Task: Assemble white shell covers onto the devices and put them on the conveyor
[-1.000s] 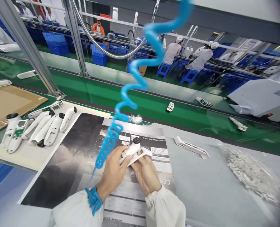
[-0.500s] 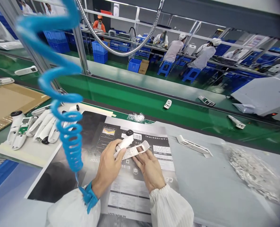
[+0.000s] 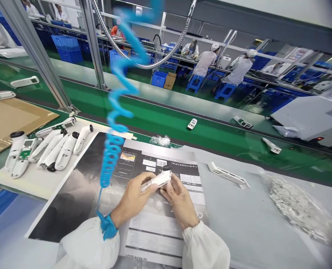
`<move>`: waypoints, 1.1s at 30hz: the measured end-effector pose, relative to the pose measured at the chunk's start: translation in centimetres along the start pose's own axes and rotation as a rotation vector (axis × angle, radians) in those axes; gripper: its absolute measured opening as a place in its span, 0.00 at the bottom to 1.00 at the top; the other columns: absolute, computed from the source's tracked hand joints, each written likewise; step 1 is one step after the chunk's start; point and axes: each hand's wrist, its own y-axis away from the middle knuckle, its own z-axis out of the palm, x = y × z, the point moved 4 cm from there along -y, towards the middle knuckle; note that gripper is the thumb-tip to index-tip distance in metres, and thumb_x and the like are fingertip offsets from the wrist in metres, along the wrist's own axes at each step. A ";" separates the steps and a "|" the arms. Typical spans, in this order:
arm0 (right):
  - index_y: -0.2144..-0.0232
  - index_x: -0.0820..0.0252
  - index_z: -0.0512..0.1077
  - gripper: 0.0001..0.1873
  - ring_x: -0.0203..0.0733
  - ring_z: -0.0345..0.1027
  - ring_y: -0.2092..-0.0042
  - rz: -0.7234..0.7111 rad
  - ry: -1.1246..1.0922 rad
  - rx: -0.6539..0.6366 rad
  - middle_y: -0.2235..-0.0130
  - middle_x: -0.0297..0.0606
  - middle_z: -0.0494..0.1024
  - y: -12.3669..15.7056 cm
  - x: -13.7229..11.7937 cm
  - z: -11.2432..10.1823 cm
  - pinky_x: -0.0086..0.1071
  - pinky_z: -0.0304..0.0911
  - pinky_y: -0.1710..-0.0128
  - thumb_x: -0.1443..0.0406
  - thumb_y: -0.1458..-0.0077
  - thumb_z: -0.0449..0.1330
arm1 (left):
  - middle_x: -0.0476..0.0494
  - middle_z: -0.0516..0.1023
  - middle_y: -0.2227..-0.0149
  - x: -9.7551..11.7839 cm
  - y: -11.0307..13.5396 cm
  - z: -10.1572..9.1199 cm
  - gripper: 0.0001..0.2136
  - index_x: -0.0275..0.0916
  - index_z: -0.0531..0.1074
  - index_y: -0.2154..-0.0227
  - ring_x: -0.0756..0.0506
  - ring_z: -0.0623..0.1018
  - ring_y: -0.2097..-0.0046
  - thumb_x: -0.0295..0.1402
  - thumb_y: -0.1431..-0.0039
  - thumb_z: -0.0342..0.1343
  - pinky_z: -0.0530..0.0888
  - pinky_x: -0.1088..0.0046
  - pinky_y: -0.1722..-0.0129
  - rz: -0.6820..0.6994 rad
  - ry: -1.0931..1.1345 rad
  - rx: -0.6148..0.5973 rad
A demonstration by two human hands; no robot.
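Closer together than a moment ago, the left hand (image 3: 132, 196) and right hand (image 3: 179, 201) both close around a white plastic handheld device (image 3: 160, 180), seemingly, above a printed carton sheet (image 3: 154, 239) at lower centre.

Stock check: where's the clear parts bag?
In the head view, the clear bag lies far right on the grey sheet, right of the white bracket and the person's right hand.

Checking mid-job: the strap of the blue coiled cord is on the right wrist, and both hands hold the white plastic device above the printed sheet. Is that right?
No. In the head view, the strap of the blue coiled cord is on the wrist of the left hand, not the right. Both hands, with the right hand, do hold the white plastic device above the printed sheet.
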 end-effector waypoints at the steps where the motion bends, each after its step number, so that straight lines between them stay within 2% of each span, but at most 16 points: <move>1: 0.48 0.52 0.71 0.29 0.38 0.73 0.56 0.001 -0.010 -0.004 0.51 0.37 0.76 -0.1 -0.1 -0.1 0.33 0.72 0.54 0.56 0.53 0.71 | 0.46 0.78 0.56 0.0 0.0 0.1 0.09 0.41 0.73 0.56 0.45 0.77 0.53 0.36 0.37 0.54 0.72 0.71 0.51 -0.008 0.031 -0.005; 5: 0.48 0.54 0.70 0.31 0.38 0.74 0.59 0.053 -0.003 -0.030 0.55 0.38 0.79 -0.2 0.0 -0.1 0.34 0.72 0.53 0.56 0.53 0.72 | 0.46 0.78 0.56 -0.2 0.2 0.4 0.09 0.41 0.73 0.57 0.44 0.77 0.52 0.35 0.37 0.55 0.71 0.71 0.50 -0.022 0.071 -0.023; 7: 0.47 0.55 0.71 0.31 0.41 0.74 0.53 0.063 -0.007 -0.036 0.51 0.41 0.78 -0.1 0.0 0.1 0.36 0.70 0.50 0.56 0.52 0.71 | 0.45 0.78 0.55 -0.5 0.3 0.5 0.09 0.41 0.72 0.56 0.44 0.77 0.51 0.36 0.37 0.55 0.72 0.71 0.51 -0.042 0.086 0.009; 10: 0.47 0.57 0.71 0.30 0.48 0.68 0.43 0.028 -0.005 -0.055 0.45 0.43 0.75 0.1 -0.2 0.6 0.42 0.67 0.44 0.55 0.50 0.69 | 0.45 0.77 0.54 -0.9 0.6 0.6 0.10 0.41 0.72 0.55 0.44 0.76 0.51 0.36 0.37 0.55 0.72 0.71 0.51 -0.048 0.036 0.062; 16: 0.44 0.55 0.69 0.31 0.50 0.63 0.39 -0.051 0.050 -0.037 0.42 0.43 0.72 0.5 -0.4 0.4 0.47 0.61 0.39 0.54 0.48 0.68 | 0.47 0.77 0.55 -0.7 0.9 0.7 0.10 0.43 0.72 0.54 0.45 0.76 0.54 0.36 0.37 0.56 0.71 0.71 0.52 -0.008 -0.083 0.077; 19: 0.44 0.54 0.69 0.32 0.51 0.63 0.39 -0.072 0.125 0.001 0.42 0.43 0.72 0.5 -0.5 0.2 0.48 0.57 0.37 0.54 0.50 0.68 | 0.47 0.77 0.56 -0.2 0.8 0.7 0.10 0.43 0.72 0.54 0.46 0.76 0.54 0.37 0.36 0.55 0.72 0.71 0.53 0.034 -0.094 0.077; 22: 0.47 0.56 0.72 0.31 0.50 0.64 0.40 -0.110 0.127 0.075 0.44 0.43 0.75 0.5 -1.0 0.7 0.45 0.56 0.37 0.52 0.51 0.68 | 0.43 0.75 0.50 0.4 1.1 1.3 0.14 0.43 0.70 0.48 0.45 0.74 0.49 0.36 0.32 0.48 0.71 0.71 0.48 0.137 -0.173 0.075; 24: 0.52 0.57 0.74 0.27 0.49 0.67 0.43 -0.084 -0.042 0.105 0.49 0.42 0.78 0.4 -1.1 1.3 0.43 0.61 0.41 0.47 0.48 0.64 | 0.41 0.73 0.46 0.3 1.8 2.4 0.17 0.44 0.66 0.42 0.45 0.74 0.47 0.35 0.30 0.44 0.71 0.69 0.47 0.196 -0.298 0.051; 26: 0.63 0.57 0.76 0.26 0.46 0.74 0.56 0.037 -0.283 0.132 0.62 0.39 0.81 0.2 -0.6 2.1 0.41 0.69 0.52 0.42 0.47 0.58 | 0.39 0.75 0.48 -0.4 2.6 3.5 0.18 0.44 0.66 0.41 0.43 0.77 0.52 0.36 0.31 0.44 0.75 0.68 0.52 0.229 -0.428 0.023; 27: 0.69 0.57 0.75 0.25 0.44 0.74 0.65 0.111 -0.394 0.150 0.71 0.36 0.79 0.1 -0.2 2.4 0.39 0.71 0.60 0.42 0.46 0.56 | 0.38 0.77 0.51 -0.8 3.0 3.8 0.18 0.44 0.67 0.42 0.43 0.79 0.56 0.37 0.32 0.45 0.76 0.68 0.56 0.239 -0.489 0.007; 29: 0.77 0.55 0.70 0.25 0.38 0.64 0.80 0.208 -0.532 0.194 0.84 0.29 0.67 -0.1 0.4 3.0 0.35 0.66 0.73 0.43 0.46 0.55 | 0.39 0.80 0.58 -1.8 3.5 3.9 0.17 0.42 0.70 0.46 0.43 0.80 0.64 0.40 0.33 0.47 0.77 0.68 0.63 0.256 -0.603 -0.046; 31: 0.80 0.55 0.67 0.26 0.36 0.57 0.83 0.224 -0.584 0.209 0.88 0.26 0.58 -0.2 0.7 3.4 0.32 0.60 0.78 0.42 0.46 0.56 | 0.41 0.81 0.63 -2.6 3.4 3.0 0.17 0.42 0.72 0.50 0.42 0.81 0.67 0.42 0.33 0.46 0.76 0.68 0.66 0.250 -0.732 -0.137; 33: 0.77 0.58 0.70 0.25 0.37 0.63 0.79 0.208 -0.576 0.113 0.84 0.29 0.65 -0.1 0.4 4.0 0.32 0.62 0.76 0.42 0.48 0.59 | 0.43 0.82 0.67 -2.7 2.9 1.6 0.17 0.41 0.73 0.56 0.41 0.81 0.69 0.43 0.32 0.42 0.75 0.68 0.70 0.215 -0.813 -0.207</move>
